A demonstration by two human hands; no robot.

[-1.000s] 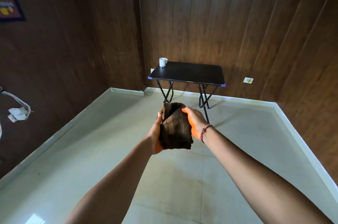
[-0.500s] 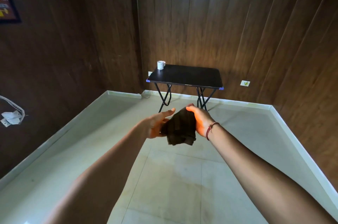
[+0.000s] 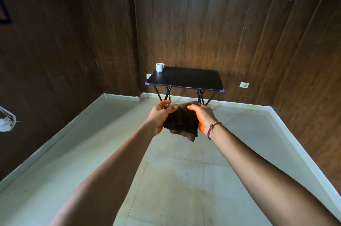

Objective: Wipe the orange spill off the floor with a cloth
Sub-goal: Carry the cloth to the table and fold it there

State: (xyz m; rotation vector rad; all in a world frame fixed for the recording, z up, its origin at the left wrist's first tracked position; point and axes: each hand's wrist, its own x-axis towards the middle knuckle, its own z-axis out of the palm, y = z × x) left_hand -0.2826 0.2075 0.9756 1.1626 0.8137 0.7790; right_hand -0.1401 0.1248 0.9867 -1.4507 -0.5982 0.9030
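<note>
Stain: a faint tan stain marks the floor right below your forearms, so you stand over the work.
Cloth: the dark cloth hangs in the air between your hands, well above the tiles (bunched, probably to turn a usable face outward).
Left hand: your left hand curls round its left edge.
Right hand: your right hand clasps the right edge; orange tints both palms.
Far: table and mug stand by the wall, out of your way.
</note>
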